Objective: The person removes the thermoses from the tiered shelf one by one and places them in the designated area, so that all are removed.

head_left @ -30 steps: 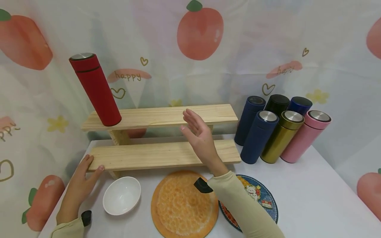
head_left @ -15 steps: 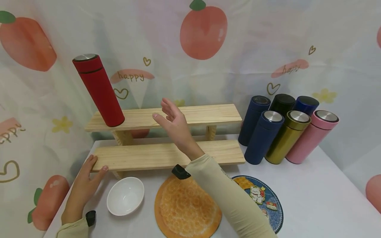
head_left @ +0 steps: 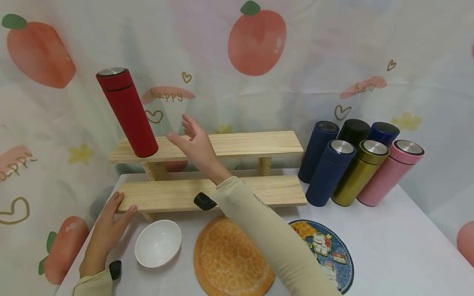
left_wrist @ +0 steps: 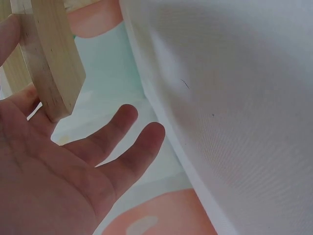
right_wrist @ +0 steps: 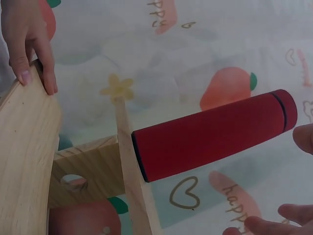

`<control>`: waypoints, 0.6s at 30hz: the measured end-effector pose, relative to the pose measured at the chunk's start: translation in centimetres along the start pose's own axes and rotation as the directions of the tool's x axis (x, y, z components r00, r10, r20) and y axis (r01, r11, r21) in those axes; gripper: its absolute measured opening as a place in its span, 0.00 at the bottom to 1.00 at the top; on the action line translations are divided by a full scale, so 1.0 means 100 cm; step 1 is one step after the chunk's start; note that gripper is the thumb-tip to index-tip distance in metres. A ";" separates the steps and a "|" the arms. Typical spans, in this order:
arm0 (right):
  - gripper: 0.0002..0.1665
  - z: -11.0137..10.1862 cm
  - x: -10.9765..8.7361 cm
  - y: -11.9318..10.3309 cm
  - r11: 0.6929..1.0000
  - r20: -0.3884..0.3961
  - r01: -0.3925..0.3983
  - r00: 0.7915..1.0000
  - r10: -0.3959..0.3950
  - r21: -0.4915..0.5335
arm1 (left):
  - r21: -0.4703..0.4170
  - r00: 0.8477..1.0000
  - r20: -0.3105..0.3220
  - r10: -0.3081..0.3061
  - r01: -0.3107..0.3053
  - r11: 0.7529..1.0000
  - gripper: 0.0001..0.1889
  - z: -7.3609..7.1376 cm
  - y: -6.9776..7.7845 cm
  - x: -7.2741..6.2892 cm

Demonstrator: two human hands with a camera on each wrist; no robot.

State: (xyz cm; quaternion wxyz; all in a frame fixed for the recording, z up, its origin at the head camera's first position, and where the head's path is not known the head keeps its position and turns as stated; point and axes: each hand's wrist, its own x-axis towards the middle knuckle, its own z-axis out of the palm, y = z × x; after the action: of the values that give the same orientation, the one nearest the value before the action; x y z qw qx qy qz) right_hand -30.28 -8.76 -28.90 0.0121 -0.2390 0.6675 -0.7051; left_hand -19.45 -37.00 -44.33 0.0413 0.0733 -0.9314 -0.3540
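Note:
A red thermos bottle [head_left: 127, 113] with a steel-topped lid stands on the left part of the upper board of a two-tier wooden shelf [head_left: 240, 193]. My right hand [head_left: 196, 144] is held in the air to the right of the bottle, thumb and fingers spread apart with nothing between them. In the right wrist view its fingertips [right_wrist: 266, 226] show at the lower right, apart from the red bottle. My left hand [head_left: 105, 228] grips the left end of the lower board between thumb and forefinger. In the left wrist view its other fingers [left_wrist: 142, 152] stretch out below the board's corner.
Several thermos bottles in blue, black, gold [head_left: 361, 172] and pink [head_left: 390, 172] stand together right of the shelf. In front of it lie a white bowl [head_left: 158, 243], a round bread-patterned mat [head_left: 233, 259] and a blue patterned mat [head_left: 342, 263], partly under my right sleeve.
My right hand has moved left along the upper board towards the red bottle. The left hand keeps its hold on the shelf. The head view has shifted slightly.

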 end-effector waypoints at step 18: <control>0.49 0.052 0.047 -0.016 0.987 0.052 -0.053 0.997 0.062 -0.154 | -0.018 1.000 0.025 -0.016 0.016 1.000 0.50 0.000 0.000 0.004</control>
State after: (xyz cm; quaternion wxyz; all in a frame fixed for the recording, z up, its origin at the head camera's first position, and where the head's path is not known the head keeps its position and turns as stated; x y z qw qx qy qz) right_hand -32.12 -15.00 -25.92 0.0334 -0.2398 0.7254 -0.6444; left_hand -19.79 -37.08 -44.36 0.0276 0.0761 -0.9280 -0.3636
